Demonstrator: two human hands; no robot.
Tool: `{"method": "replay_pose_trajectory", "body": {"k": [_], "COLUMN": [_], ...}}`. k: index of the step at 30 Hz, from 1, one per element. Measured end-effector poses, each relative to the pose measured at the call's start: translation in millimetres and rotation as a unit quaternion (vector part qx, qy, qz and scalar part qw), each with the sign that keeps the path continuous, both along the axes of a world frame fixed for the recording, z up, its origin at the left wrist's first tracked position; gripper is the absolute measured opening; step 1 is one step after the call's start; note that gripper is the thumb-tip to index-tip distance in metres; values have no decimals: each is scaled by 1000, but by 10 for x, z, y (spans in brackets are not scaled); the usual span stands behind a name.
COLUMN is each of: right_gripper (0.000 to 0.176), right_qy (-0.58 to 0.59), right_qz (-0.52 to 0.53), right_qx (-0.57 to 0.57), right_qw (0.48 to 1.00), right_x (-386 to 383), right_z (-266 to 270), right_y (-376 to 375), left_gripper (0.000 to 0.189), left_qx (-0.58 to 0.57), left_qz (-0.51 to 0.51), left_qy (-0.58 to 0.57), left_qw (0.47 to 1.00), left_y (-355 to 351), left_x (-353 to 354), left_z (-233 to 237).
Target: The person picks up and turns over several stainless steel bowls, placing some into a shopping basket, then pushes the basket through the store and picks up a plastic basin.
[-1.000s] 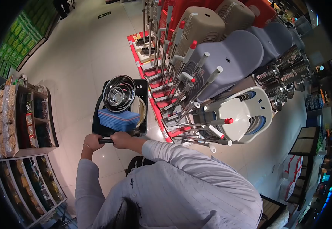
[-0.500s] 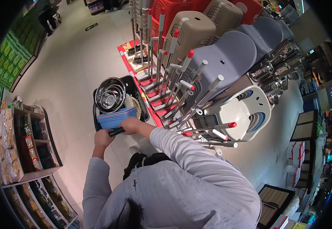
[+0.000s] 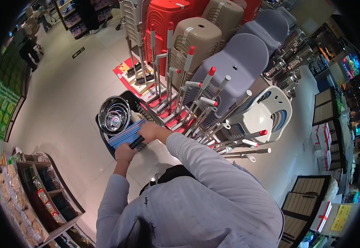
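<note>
My left hand (image 3: 125,152) is closed round the left part of a black handle (image 3: 137,143) at the near side of a dark basket (image 3: 134,98). My right hand (image 3: 149,131) is at the handle's other end, fingers closed, beside a blue striped item (image 3: 126,133). That striped item lies across the near part of the basket. Shiny metal bowls (image 3: 114,116), one inside another, sit in the basket's left part. Something pale behind the striped item is partly hidden.
Mops with metal poles (image 3: 188,70) stand just right of the basket. Behind them are stacked red stools (image 3: 165,25), beige stools (image 3: 196,37) and grey stools (image 3: 238,58). A snack shelf (image 3: 49,198) stands at the left. Far back left, a person (image 3: 27,49) stands.
The view has turned and moved forward. My hands and the basket sit differently in view, with the handle still held. The mops and stools have shifted left, and more of the back aisle shows.
</note>
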State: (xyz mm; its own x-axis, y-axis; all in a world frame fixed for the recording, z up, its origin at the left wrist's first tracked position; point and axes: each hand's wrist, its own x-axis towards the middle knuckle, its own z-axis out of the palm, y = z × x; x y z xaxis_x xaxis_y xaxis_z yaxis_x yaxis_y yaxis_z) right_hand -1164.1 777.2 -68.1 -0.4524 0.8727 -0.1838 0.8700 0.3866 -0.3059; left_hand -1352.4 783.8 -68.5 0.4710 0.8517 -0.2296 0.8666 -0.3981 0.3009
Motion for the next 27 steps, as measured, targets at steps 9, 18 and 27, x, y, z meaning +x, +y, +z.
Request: {"method": "replay_pose_trajectory", "body": {"k": [9, 18, 27], "right_gripper": [28, 29, 26], "right_qy": [-110, -90, -25], "right_qz": [-117, -70, 2], "right_qx": [-48, -102, -31], "right_qw": [986, 988, 999], "right_x": [-127, -82, -27], "right_z": [-67, -43, -67], "right_y": [767, 1629, 2373], "left_gripper": [29, 29, 26], "left_qx": [-27, -12, 31], "left_qz": [32, 81, 104], "left_qy": [25, 19, -1], "left_qw": [999, 996, 994], "left_y": [688, 1392, 2070], "left_x": [130, 126, 101], "left_z": [70, -16, -104]}}
